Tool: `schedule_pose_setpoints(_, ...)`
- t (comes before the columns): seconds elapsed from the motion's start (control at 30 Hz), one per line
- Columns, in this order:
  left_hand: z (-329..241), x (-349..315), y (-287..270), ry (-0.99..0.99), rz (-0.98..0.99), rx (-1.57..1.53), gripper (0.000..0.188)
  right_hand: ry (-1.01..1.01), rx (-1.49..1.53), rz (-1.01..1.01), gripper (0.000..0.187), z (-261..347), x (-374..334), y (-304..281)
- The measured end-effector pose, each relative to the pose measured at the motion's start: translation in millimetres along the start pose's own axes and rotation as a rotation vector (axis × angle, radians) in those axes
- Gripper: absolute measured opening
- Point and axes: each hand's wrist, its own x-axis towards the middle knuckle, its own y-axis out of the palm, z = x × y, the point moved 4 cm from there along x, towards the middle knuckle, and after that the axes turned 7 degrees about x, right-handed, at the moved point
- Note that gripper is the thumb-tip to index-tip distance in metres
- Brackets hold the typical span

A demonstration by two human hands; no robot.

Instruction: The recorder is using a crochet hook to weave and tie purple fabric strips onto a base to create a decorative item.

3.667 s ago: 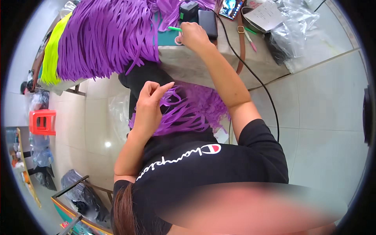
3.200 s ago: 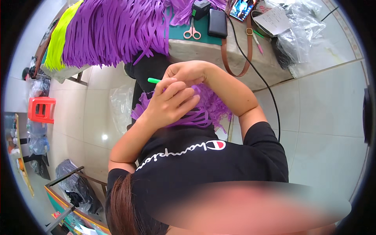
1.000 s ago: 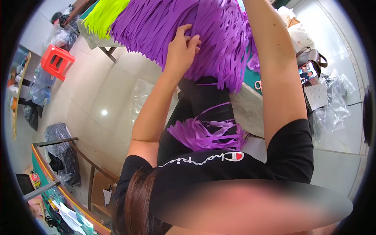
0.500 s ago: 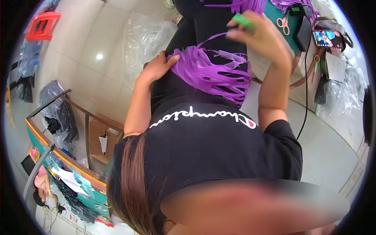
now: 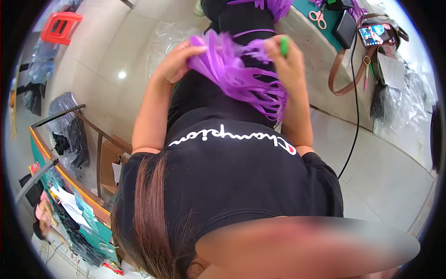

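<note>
Purple strips (image 5: 237, 81): one loose bunch, lying across the lap of the black trousers (image 5: 186, 93), in front of the shirt, with its left end lifted. Strips run roughly side by side, bowed and partly crossed; a few loops stand apart from the main body on the far side. Motion blur at the upper end; individual edges not readable there.

Left hand (image 5: 175, 63): closed on the left end of the bunch, thumb on top. Right hand (image 5: 289, 65): fingers curled round a green tool (image 5: 284, 46), only its end showing; its working tip cannot be made out. A purple loop lies at the right fingertips; cannot tell whether gripped or merely touched.

Progress, as judged: handling under way, not finished. Bunch is in hand but unsorted in appearance, its strips overlapping and their ends uneven. A second purple bundle (image 5: 280, 6) hangs by the near edge of the worktop (image 5: 312, 60), mostly out of frame, so its condition cannot be assessed. No count of finished versus remaining strips possible.

Also on the worktop: pink-handled scissors (image 5: 318, 19), untouched, on a green mat (image 5: 301, 9); a black case (image 5: 344, 29) just beside them; a lit phone (image 5: 377, 35) farther right.
</note>
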Motion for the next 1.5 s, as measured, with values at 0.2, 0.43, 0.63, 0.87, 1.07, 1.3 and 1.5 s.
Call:
schedule_pose_setpoints(0.2,-34.9,10.0,54.2,-0.069,0.611,-1.227,0.038,0.117,0.522,-0.514,0.023,-20.5,-4.0,-97.1)
schedule_pose_setpoints(0.43,-63.3,0.5,124.1,-0.311,0.48,-0.952,0.039,0.193,0.447,-0.053,0.015,8.5,-33.4,-58.4)
schedule_pose_setpoints(0.63,-95.0,-10.4,148.7,-0.001,0.258,-0.448,0.037,-0.068,0.981,-0.53,0.035,25.3,-34.4,-82.4)
schedule_pose_setpoints(0.87,-84.5,-8.7,145.9,0.068,0.155,-0.498,0.032,-0.063,0.547,-0.152,0.026,30.1,-44.6,-54.1)
schedule_pose_setpoints(1.07,-88.8,-16.2,144.6,0.186,-0.004,-0.366,0.029,-0.111,0.758,-0.22,0.017,18.3,-47.1,-46.7)
schedule_pose_setpoints(1.3,-90.4,-25.9,152.7,0.173,0.023,-0.401,0.027,-0.159,0.762,-0.349,0.02,24.3,-47.7,-40.5)
schedule_pose_setpoints(1.5,-89.9,-24.4,150.9,0.238,-0.014,-0.347,0.022,-0.138,0.718,-0.348,0.02,26.5,-48.8,-33.6)
